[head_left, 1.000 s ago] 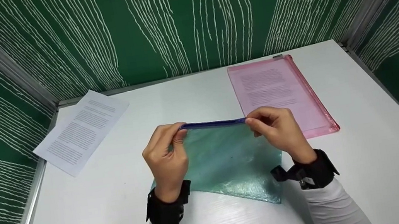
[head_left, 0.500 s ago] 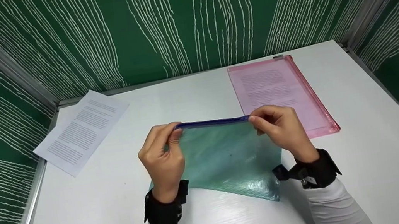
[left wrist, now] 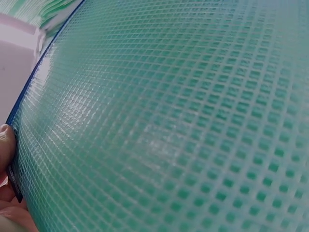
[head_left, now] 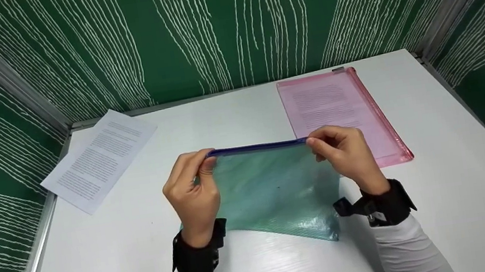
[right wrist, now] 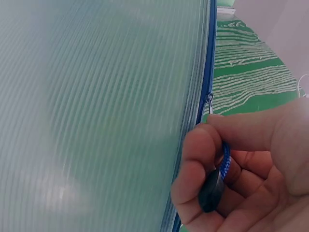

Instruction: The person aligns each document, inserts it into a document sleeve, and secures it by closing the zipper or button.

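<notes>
A translucent green mesh zipper pouch (head_left: 274, 193) is held up over the table, its blue zipper (head_left: 253, 147) running along the raised top edge. My left hand (head_left: 192, 193) pinches the zipper edge at its left end, thumb in front. At the other end, the thumb and index finger of my right hand (head_left: 345, 157) pinch the metal zipper pull. A blue cord (right wrist: 225, 159) with a dark end tab (right wrist: 211, 191) hangs from it, lying against the curled fingers in the right wrist view. The green grid (left wrist: 164, 116) of the pouch fills most of the left wrist view.
A pink zipper pouch (head_left: 322, 110) with a printed sheet inside lies at the back right, partly behind my right hand. Printed paper (head_left: 101, 160) rests at the back left, its corner over the table edge. Green walls with white streaks enclose the white table (head_left: 99, 265).
My left hand has shifted left and my right hand slightly right, so a longer stretch of blue zipper shows between them. The lower edge of the green pouch has risen a little.
</notes>
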Motion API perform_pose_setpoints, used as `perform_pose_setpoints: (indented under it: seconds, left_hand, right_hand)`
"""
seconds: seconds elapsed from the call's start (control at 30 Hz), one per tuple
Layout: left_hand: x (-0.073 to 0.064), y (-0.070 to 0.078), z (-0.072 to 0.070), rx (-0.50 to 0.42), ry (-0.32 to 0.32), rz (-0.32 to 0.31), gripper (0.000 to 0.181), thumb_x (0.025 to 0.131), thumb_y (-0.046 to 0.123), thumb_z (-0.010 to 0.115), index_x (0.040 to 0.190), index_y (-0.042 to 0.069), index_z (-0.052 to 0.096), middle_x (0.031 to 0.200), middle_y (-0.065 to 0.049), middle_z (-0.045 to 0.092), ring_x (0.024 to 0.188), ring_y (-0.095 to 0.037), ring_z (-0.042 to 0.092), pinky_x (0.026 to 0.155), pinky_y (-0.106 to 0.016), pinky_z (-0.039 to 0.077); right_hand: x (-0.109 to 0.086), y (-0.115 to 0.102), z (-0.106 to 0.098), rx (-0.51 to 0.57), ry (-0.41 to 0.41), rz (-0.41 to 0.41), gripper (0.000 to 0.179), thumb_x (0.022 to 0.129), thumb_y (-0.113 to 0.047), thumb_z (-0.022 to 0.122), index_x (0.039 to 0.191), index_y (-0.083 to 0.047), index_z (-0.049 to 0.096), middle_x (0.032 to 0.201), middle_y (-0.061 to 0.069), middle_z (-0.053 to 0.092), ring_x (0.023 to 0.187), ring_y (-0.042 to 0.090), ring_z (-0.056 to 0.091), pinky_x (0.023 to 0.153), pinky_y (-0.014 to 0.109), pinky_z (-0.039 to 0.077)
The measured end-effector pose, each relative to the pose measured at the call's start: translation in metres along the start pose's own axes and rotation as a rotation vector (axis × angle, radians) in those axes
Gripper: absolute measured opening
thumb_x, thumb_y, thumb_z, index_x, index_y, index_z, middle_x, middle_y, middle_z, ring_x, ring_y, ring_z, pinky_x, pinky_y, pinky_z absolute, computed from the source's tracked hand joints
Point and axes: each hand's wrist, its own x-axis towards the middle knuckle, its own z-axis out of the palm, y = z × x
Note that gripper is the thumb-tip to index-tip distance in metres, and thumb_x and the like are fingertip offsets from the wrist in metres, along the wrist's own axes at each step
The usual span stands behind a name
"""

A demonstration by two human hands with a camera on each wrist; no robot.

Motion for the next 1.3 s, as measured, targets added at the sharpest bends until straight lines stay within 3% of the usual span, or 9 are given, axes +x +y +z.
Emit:
perform_pose_setpoints:
  seconds: [0.7,0.97,1.3]
  left_hand:
    - [0.001,0.0,0.0,-0.009,0.009,-0.018,0.015,0.077,-0.003,0.068,0.091,0.003,0.071,0.078,-0.006,0.063,0.065,-0.01,0.057,0.059,-0.022,0.044]
    - [0.003,-0.001,-0.004,0.0,0.048,-0.025,0.015,0.077,-0.003,0.068,0.09,0.003,0.071,0.078,-0.006,0.063,0.066,-0.01,0.056,0.059,-0.022,0.043]
    - [0.003,-0.001,-0.005,0.003,0.044,-0.027,0.014,0.078,-0.002,0.068,0.091,0.002,0.071,0.078,-0.007,0.062,0.067,-0.009,0.057,0.06,-0.021,0.044]
  right_hand:
    - [0.003,0.003,-0.004,-0.029,0.017,0.033,0.011,0.085,-0.015,0.065,0.082,-0.005,0.069,0.064,0.01,0.058,0.052,0.016,0.057,0.052,0.022,0.047]
    - [0.005,0.012,-0.008,-0.048,0.044,0.084,0.013,0.085,-0.018,0.066,0.082,-0.006,0.069,0.066,0.01,0.06,0.054,0.017,0.058,0.053,0.024,0.049]
    - [0.002,-0.019,-0.009,-0.097,0.042,0.105,0.011,0.086,-0.008,0.063,0.084,0.002,0.068,0.067,0.017,0.06,0.055,0.02,0.059,0.054,0.023,0.049]
